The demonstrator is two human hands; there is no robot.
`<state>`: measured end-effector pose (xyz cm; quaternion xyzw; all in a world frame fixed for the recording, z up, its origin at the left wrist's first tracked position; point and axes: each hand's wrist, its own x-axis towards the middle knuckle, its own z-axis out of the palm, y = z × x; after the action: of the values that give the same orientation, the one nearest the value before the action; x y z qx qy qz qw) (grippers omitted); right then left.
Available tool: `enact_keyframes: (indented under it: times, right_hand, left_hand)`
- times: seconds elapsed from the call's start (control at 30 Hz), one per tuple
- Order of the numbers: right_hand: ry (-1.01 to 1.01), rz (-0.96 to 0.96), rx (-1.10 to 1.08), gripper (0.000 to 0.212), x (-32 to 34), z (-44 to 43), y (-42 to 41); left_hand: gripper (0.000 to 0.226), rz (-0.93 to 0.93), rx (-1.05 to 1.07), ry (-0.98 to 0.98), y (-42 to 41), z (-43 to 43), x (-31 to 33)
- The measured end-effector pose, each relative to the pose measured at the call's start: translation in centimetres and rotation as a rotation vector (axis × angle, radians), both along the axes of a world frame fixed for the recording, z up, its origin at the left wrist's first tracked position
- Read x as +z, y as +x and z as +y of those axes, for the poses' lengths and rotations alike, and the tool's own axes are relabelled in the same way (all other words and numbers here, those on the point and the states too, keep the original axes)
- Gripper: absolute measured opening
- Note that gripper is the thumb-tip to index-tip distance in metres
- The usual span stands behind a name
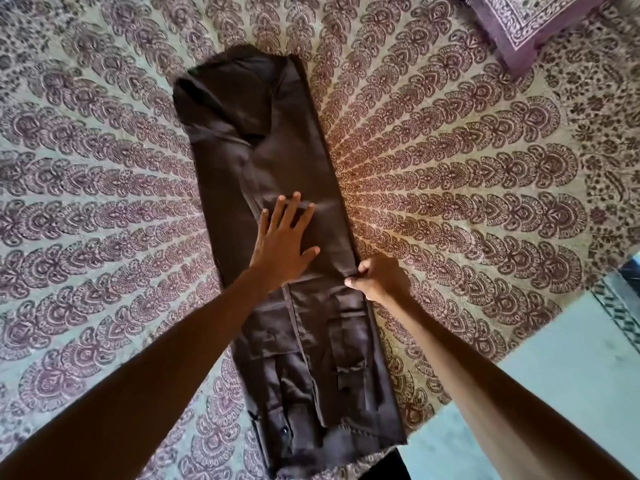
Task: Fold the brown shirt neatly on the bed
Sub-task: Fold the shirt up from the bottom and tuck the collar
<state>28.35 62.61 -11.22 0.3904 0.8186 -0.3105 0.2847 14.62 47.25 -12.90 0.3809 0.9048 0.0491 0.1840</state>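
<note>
The brown shirt point(277, 161) lies on the bed as a long narrow strip, both sides folded in, collar end far from me and hem end near the bed's front edge. My left hand point(282, 237) presses flat on the shirt's middle, fingers spread. At the shirt's right edge my right hand point(379, 277) is closed, pinching the folded fabric between thumb and fingers. A row of buttons shows at the near left of the strip.
The patterned purple and cream bedsheet point(467, 188) covers the bed all around the shirt. A purple patterned pillow point(530, 26) sits at the far right corner. The bed's edge and pale floor point(571, 368) lie at the near right.
</note>
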Motion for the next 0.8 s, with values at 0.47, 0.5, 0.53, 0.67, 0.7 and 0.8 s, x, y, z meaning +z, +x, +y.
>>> enact_keyframes:
  times: [0.47, 0.5, 0.53, 0.67, 0.7, 0.8]
  right_hand:
    - [0.118, -0.135, 0.098, 0.037, 1.2, -1.3, 2.5]
    - [0.138, -0.157, 0.114, 0.042, 1.5, -1.3, 2.2]
    - [0.166, -0.167, 0.124, 0.046, 1.6, -1.3, 1.7]
    - [0.246, -0.043, 0.093, 0.038, 2.2, -0.6, -1.0]
    - [0.247, -0.001, 0.074, 0.034, 2.3, -0.4, -2.1]
    - [0.269, 0.143, 0.018, 0.031, 2.2, 0.3, -5.1]
  left_hand:
    - [0.099, -0.137, -0.076, -0.098, 0.4, 0.7, -0.5]
    - [0.098, -0.140, -0.072, -0.099, 0.4, 0.7, -0.5]
    - [0.095, -0.147, -0.061, -0.087, 0.3, 0.8, -0.4]
    - [0.072, -0.135, 0.093, 0.109, -0.6, 0.9, 0.2]
    - [0.066, -0.111, 0.157, 0.174, -1.0, 0.7, 0.4]
    - [0.051, -0.033, 0.357, 0.297, -2.3, -0.1, 1.2]
